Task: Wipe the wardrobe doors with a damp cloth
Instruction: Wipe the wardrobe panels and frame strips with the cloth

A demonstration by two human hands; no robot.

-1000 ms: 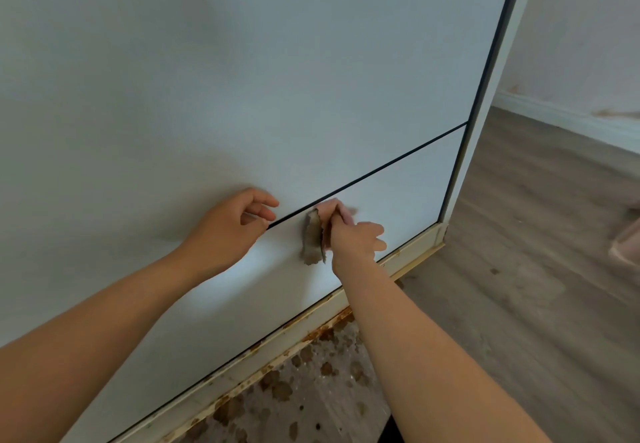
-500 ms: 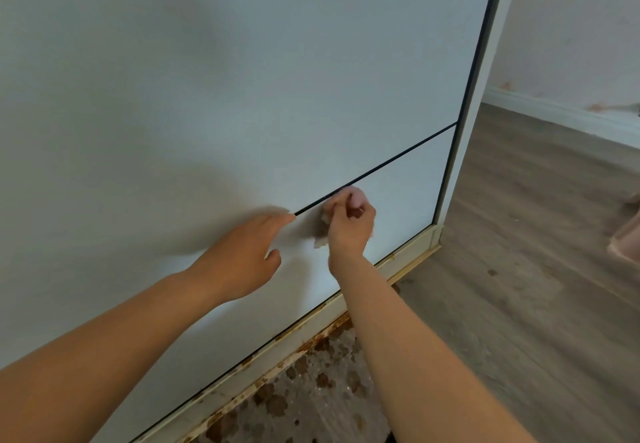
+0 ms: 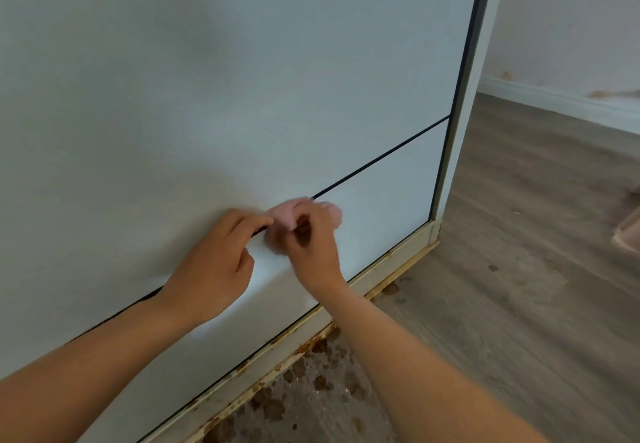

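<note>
While pressed to the white wardrobe door (image 3: 242, 79), right on its dark horizontal seam (image 3: 381, 157), bunched up pink and somewhat blurred: cloth (image 3: 287, 215). Pinched round by thumb and curled fingers of the right hand (image 3: 311, 248). Just left of it, touching the seam with loosely bent fingertips and holding nothing: left hand (image 3: 214, 266). Nearer and lower, a pale plinth (image 3: 381, 266) with rusty stains; off right, grey wood floor (image 3: 519, 269).

The left hand (image 3: 214, 269) sits just left of the right hand (image 3: 311, 248) and cloth (image 3: 285, 214), on the wardrobe door (image 3: 242, 79).
</note>
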